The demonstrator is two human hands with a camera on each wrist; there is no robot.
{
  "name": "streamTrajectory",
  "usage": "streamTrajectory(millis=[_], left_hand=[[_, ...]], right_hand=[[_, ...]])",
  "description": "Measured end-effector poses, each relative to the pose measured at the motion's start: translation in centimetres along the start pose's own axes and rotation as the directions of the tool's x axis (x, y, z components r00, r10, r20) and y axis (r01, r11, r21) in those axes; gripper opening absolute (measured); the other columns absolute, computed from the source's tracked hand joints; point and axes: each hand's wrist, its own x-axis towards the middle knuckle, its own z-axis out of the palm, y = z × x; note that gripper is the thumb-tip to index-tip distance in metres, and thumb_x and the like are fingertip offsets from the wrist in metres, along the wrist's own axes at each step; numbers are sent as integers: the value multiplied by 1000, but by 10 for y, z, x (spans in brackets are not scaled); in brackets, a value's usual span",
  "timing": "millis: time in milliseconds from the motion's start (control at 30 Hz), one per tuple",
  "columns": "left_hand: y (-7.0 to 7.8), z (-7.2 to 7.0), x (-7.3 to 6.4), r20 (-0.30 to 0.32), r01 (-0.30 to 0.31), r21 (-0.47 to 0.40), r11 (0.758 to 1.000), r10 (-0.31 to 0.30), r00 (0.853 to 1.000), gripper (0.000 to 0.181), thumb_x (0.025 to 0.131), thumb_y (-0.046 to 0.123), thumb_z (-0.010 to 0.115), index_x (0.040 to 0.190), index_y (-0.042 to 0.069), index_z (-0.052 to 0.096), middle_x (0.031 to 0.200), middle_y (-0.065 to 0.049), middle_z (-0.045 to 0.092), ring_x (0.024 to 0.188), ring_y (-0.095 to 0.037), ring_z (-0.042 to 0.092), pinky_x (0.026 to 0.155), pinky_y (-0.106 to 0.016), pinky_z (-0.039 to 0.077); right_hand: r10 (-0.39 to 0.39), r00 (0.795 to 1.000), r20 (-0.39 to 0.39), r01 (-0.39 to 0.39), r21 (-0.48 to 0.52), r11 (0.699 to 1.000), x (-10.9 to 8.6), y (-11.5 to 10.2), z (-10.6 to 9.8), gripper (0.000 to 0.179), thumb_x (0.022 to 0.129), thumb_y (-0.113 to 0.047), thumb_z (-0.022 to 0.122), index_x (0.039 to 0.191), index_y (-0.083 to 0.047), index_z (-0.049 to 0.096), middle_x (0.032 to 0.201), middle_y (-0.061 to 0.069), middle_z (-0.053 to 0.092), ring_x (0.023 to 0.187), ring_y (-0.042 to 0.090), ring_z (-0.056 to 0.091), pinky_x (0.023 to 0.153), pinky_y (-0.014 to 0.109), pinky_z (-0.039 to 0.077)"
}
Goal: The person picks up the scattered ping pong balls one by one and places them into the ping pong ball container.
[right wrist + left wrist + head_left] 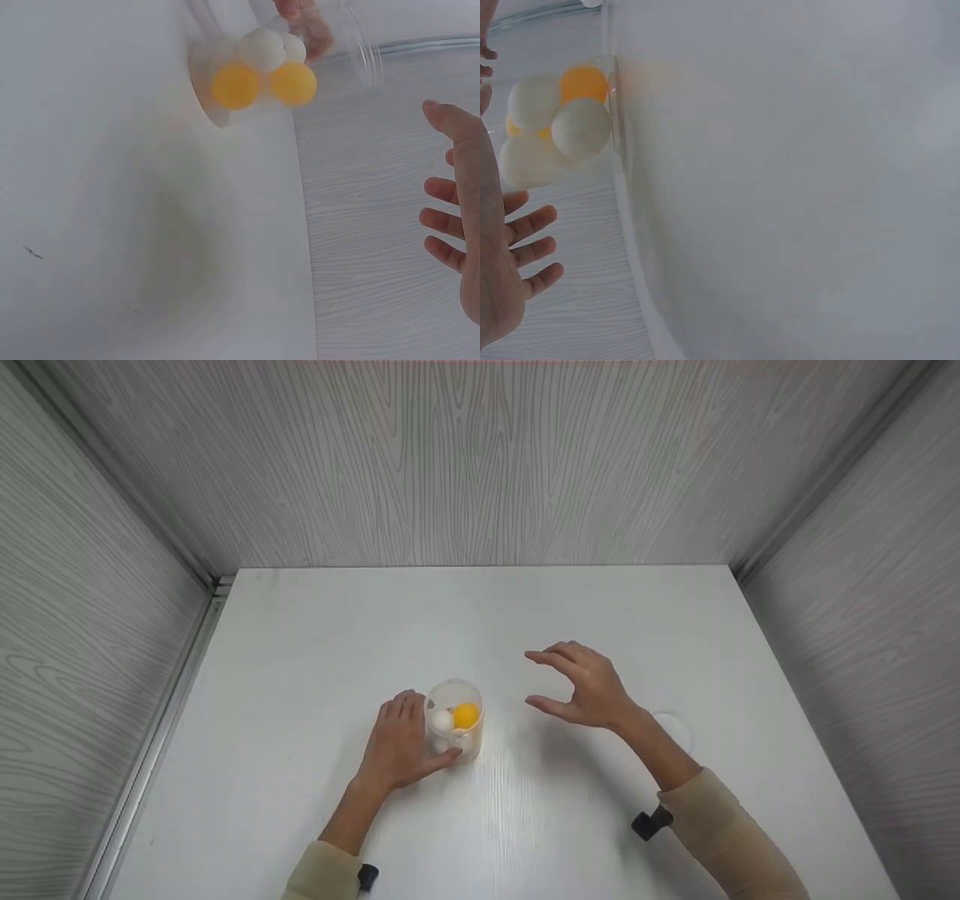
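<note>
A clear plastic jar (480,735) stands upright on the white table, its top uncovered. Several table-tennis balls, white (262,50) and orange (466,715), lie inside it. My left hand (401,742) holds the jar from the left, with the thumb across its near side and the fingers along its far left side. In the left wrist view the fingers (532,251) of that hand show just beside the jar. My right hand (592,686) hovers to the right of the jar, holding nothing, its thumb and fingers spread apart.
A faint round clear disc (679,727), like a lid, lies on the table (337,622) partly under the right forearm. Grey wood-grain panels (480,465) rise at the back and both sides.
</note>
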Motion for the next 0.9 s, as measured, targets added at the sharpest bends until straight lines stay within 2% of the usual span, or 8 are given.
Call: streamTrajectory(millis=[267,433,733,900], left_hand=[[0,0,-1,7,-1,5,1000,1,1000,84,82,71,70,130,4,54,124,-15,64,120,-31,59,104,-46,52],[1,-1,0,7,4,5,1000,-4,1000,83,81,69,71,130,4,53,123,-15,63,118,-31,59,102,-46,53],[2,-1,0,24,14,6,1000,-14,1000,84,81,70,70,130,3,54,125,-15,63,120,-32,59,104,-47,53],[2,-2,0,22,14,-4,1000,-14,1000,85,81,70,71,130,2,55,126,-16,64,122,-32,59,105,-48,53]], right_hand=[[10,1000,-16,-11,-21,1000,-15,16,-6,60,86,-46,84,134,-13,70,108,8,75,97,23,72,80,41,62],[42,999,-30,-43,-32,999,-23,26,-12,59,88,-47,83,133,-12,70,110,8,75,99,25,73,81,43,63],[89,996,-24,-89,-36,995,-36,38,-22,65,76,-31,94,133,-11,70,111,9,75,102,24,73,85,43,62],[139,990,-10,-140,-44,989,-45,44,-25,67,75,-30,95,135,-12,70,114,7,74,103,24,72,85,43,62]])
